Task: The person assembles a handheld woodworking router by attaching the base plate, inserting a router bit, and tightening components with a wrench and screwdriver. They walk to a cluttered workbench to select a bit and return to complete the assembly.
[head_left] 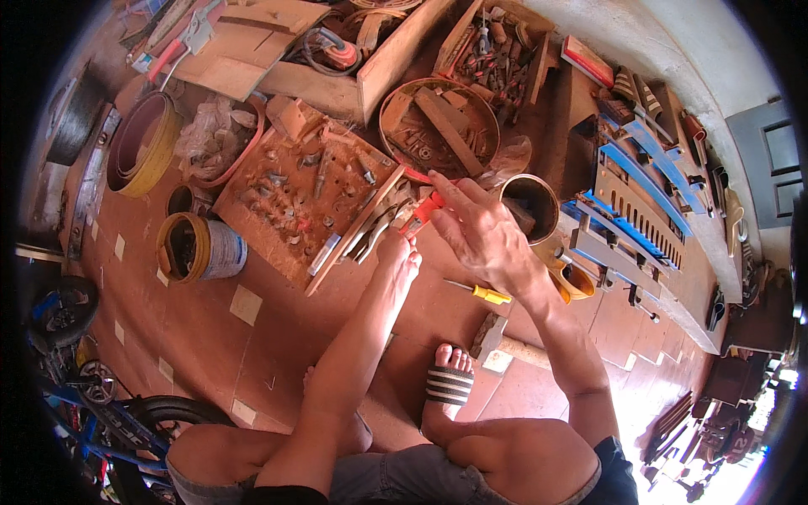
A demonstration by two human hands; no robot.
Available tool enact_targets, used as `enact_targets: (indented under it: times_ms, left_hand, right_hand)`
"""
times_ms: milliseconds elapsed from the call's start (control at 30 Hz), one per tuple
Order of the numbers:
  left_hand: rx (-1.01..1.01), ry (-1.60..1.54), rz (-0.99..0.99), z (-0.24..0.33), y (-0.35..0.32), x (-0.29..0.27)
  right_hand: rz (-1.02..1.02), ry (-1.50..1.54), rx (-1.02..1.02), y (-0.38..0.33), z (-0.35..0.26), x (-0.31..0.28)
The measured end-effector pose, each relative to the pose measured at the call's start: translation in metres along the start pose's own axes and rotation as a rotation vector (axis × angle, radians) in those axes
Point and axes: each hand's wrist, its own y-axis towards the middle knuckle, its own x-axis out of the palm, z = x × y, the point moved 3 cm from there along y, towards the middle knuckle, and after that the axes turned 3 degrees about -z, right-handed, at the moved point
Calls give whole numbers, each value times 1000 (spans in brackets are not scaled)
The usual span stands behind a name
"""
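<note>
A tool with red handles (425,210) is between my two hands; its working end is hidden, so its exact kind is unclear. My right hand (492,240) is bent over the handles from the right, with its index finger reaching along the upper red part. Just below and to the left, my left hand (396,257) is closed in a pinch at the tool's lower end. Whatever its fingertips hold is too small to make out. Several metal hand tools (366,240) hang along the near edge of a wooden board (278,215) beside my left hand.
A yellow screwdriver (488,294) and a hammer (490,337) lie on the tiled floor (286,362). Round tubs (497,156) and a tin (551,206) stand beyond my hands. Blue-and-grey metal parts (623,219) fill the right side; a bicycle (126,412) stands lower left.
</note>
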Motion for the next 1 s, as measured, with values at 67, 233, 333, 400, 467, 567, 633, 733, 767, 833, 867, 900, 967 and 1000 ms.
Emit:
enact_targets:
  times_ms: [67, 233, 333, 400, 467, 567, 633, 733, 767, 833, 867, 900, 967, 1000]
  left_hand:
    - [41, -8, -30, 10, 12, -17]
    - [-2, 106, -16, 1, -17, 9]
    - [20, -8, -1, 3, -8, 2]
    - [116, 53, -169, 12, 7, -9]
    - [269, 10, -232, 11, 7, 5]
    - [337, -97, -104, 3, -1, 22]
    - [241, 38, -30, 8, -6, 3]
    - [276, 84, 187, 22, -26, 4]
    - [326, 121, 182, 26, -32, 13]
    - [430, 200, 173, 43, -56, 35]
    - [421, 195, 39, 53, -62, 44]
    - [409, 185, -98, 64, -67, 54]
    - [285, 79, -139, 93, -67, 68]
    - [249, 29, -214, 108, -69, 70]
  right_hand:
    - [67, 20, -25, 5, 3, 11]
    - [172, 65, -49, -4, 18, 10]
    - [253, 6, -51, -11, 14, 18]
    - [297, -101, -114, -12, 3, 22]
    - [295, -224, -148, -20, -6, 25]
    - [316, -283, -117, -30, 2, 29]
    - [306, -211, -8, -30, 11, 32]
    - [111, -68, 283, -24, 18, -1]
    - [46, -223, 235, -26, 22, -15]
    - [-157, -194, 373, -22, 33, -38]
    - [-197, 116, 550, -21, 52, -47]
    - [-235, 425, 722, -21, 72, -57]
    - [-23, 840, 779, -16, 101, -79]
    - [98, 940, 847, -13, 115, -88]
